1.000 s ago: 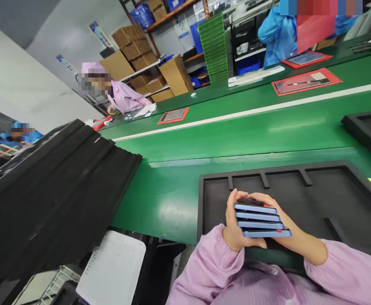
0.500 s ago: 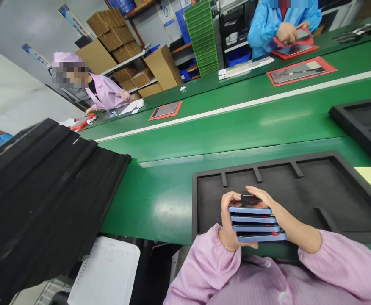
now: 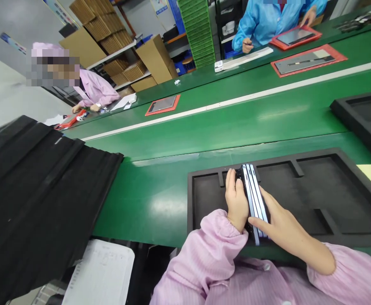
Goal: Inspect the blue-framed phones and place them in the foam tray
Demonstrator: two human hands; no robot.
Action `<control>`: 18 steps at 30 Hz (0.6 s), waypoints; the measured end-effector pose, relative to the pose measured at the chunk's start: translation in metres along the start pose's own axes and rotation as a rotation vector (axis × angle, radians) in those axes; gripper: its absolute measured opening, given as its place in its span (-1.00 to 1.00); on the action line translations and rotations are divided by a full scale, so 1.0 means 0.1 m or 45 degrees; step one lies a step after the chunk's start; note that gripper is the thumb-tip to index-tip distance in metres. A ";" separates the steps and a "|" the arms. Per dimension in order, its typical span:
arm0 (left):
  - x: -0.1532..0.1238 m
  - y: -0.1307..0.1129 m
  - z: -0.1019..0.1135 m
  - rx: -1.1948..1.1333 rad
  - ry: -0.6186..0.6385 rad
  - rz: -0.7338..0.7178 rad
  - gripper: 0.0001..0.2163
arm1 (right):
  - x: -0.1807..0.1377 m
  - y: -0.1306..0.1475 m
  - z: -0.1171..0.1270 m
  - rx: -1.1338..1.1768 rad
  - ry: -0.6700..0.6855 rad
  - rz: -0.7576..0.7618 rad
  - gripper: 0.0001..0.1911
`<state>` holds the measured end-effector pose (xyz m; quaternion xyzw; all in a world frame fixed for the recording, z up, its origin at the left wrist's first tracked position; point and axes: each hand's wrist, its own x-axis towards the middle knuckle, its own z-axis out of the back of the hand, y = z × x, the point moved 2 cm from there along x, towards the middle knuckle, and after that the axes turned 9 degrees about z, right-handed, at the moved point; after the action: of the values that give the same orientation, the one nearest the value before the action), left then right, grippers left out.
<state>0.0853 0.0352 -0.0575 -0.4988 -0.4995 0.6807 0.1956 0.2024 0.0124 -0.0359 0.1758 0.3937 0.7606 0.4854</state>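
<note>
Several blue-edged smartphones (image 3: 254, 199) stand on edge, pressed face to face between my two hands over the black foam tray. My left hand (image 3: 238, 203) lies along the left face of the stack, its fingers pointing up and away. From the other side my right hand (image 3: 277, 216) grips the phones, its thumb across their near edges and its other fingers partly hidden behind them. Under the hands, the foam tray (image 3: 322, 182) has raised dividers. The lower end of the stack reaches close to the tray's near edge.
At the left stands a leaning stack of black trays (image 3: 45, 190). A notebook (image 3: 101, 271) lies below it. Another black tray (image 3: 363, 112) is at the right. Red pads with flat panels (image 3: 309, 61) lie across the green bench (image 3: 160, 190), where two co-workers sit.
The stack has turned from lying flat to standing on edge, its phones squeezed closer together. My left hand has flattened against its side. The blue-sleeved co-worker's hands have moved apart.
</note>
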 end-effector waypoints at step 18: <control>0.50 -0.25 -0.03 0.048 0.420 -0.069 -0.74 | -0.06 -0.15 -0.06 -0.050 -0.398 0.521 -0.59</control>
<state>0.0608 0.0858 -0.0595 -0.5863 -0.4612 0.5933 0.3025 0.2101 0.0074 -0.0507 0.3577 0.2551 0.8141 0.3797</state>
